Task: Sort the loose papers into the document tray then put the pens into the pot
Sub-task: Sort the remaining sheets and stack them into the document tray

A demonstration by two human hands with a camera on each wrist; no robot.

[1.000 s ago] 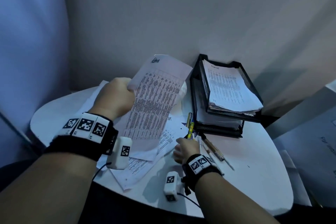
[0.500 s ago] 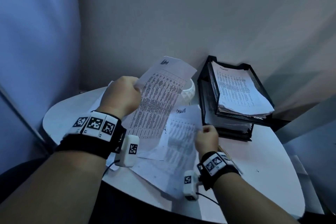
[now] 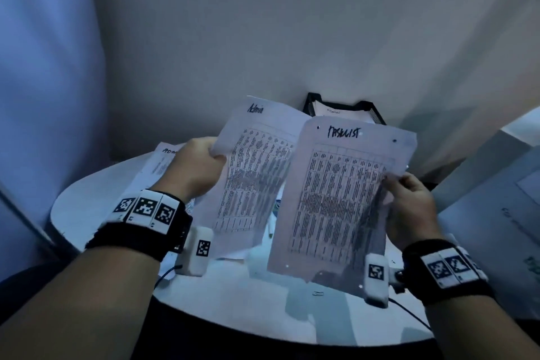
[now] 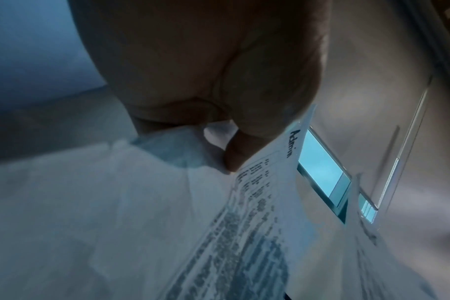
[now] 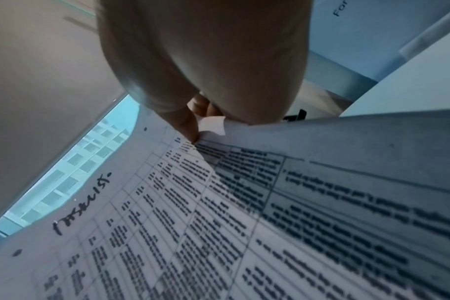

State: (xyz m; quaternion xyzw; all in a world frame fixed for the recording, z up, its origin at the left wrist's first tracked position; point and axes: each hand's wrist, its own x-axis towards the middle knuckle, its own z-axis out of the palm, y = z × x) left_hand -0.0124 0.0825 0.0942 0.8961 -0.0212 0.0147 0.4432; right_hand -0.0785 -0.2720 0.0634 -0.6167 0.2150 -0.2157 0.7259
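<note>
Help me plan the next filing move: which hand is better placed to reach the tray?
Probably the right hand: its Tasklist sheet sits directly before the document tray; the left hand is farther.

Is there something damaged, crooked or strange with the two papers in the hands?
Nothing serious. The Tasklist sheet is creased where the right hand pinches it. The Admin sheet, held by the left hand, looks intact.
</note>
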